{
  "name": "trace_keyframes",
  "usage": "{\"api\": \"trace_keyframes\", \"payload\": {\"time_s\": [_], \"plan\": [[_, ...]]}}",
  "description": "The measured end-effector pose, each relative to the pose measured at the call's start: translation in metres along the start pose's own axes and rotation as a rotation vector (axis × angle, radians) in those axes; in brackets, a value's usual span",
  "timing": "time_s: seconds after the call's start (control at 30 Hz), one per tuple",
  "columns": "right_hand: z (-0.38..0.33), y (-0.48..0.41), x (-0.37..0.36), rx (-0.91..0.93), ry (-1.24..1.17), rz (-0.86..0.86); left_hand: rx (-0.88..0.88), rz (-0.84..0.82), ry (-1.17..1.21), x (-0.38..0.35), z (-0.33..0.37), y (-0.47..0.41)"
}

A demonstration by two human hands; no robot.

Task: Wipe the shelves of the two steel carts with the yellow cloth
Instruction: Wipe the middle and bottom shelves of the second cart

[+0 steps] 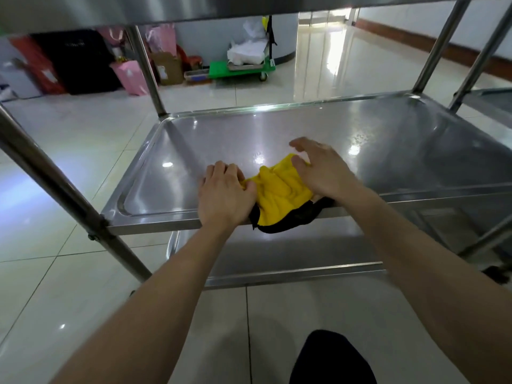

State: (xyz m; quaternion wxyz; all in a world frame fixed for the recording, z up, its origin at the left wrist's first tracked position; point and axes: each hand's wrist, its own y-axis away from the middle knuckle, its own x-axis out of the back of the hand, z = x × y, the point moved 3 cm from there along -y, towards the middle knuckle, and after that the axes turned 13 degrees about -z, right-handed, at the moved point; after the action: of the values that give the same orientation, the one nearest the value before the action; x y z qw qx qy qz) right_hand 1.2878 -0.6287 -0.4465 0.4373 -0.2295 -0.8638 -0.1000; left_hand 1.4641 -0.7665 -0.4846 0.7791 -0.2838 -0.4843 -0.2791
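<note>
A crumpled yellow cloth (279,192) with a black edge lies at the near rim of the steel cart's middle shelf (277,134), part of it hanging over the front edge. My left hand (224,192) grips the cloth's left side with curled fingers. My right hand (321,167) lies over the cloth's right side, palm down, fingers spread and slightly lifted. The cart's bottom shelf (277,250) shows below. Its top shelf (166,9) spans the upper edge of the view. A second steel cart (490,98) is partly visible at the far right.
Steel cart posts (55,176) stand at left, centre back and right. A green platform trolley (241,69) with white bags, cardboard boxes, pink bags and a black case line the far wall. Glossy tiled floor surrounds the carts. My dark-clad knee (329,358) is at the bottom.
</note>
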Motion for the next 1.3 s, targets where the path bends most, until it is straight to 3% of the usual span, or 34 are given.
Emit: {"api": "trace_keyframes", "payload": {"time_s": [0.1, 0.2, 0.3, 0.37, 0.5, 0.67, 0.93, 1.13, 1.2, 1.3], "plan": [[0.012, -0.031, -0.007, -0.232, 0.236, -0.091, -0.039, 0.024, 0.016, 0.004, 0.004, 0.002], [0.009, -0.041, -0.011, -0.284, 0.251, -0.146, -0.091, 0.002, 0.052, 0.009, 0.007, 0.004], [-0.001, -0.023, -0.002, -0.188, 0.190, -0.115, -0.142, -0.019, 0.296, 0.019, 0.001, 0.009], [-0.011, 0.006, 0.005, -0.066, 0.165, -0.001, -0.236, 0.045, 0.451, 0.030, -0.011, 0.026], [-0.038, 0.083, -0.002, 0.188, 0.056, 0.200, -0.456, 0.206, 0.515, 0.046, -0.055, 0.083], [-0.048, 0.130, -0.086, 0.226, 0.015, 0.139, -0.599, 0.200, 0.369, 0.029, -0.127, 0.116], [0.000, 0.111, -0.261, -0.112, -0.226, -0.156, -0.327, -0.300, 0.199, -0.060, -0.223, 0.129], [0.015, 0.032, -0.274, -0.170, -0.265, -0.024, -0.171, -0.319, 0.155, -0.080, -0.235, 0.069], [0.022, 0.008, -0.288, -0.234, -0.094, -0.135, -0.127, -0.398, 0.064, -0.095, -0.239, 0.062], [0.027, 0.003, -0.331, -0.287, 0.274, -0.304, -0.214, -0.436, 0.090, -0.104, -0.245, 0.084]]}}
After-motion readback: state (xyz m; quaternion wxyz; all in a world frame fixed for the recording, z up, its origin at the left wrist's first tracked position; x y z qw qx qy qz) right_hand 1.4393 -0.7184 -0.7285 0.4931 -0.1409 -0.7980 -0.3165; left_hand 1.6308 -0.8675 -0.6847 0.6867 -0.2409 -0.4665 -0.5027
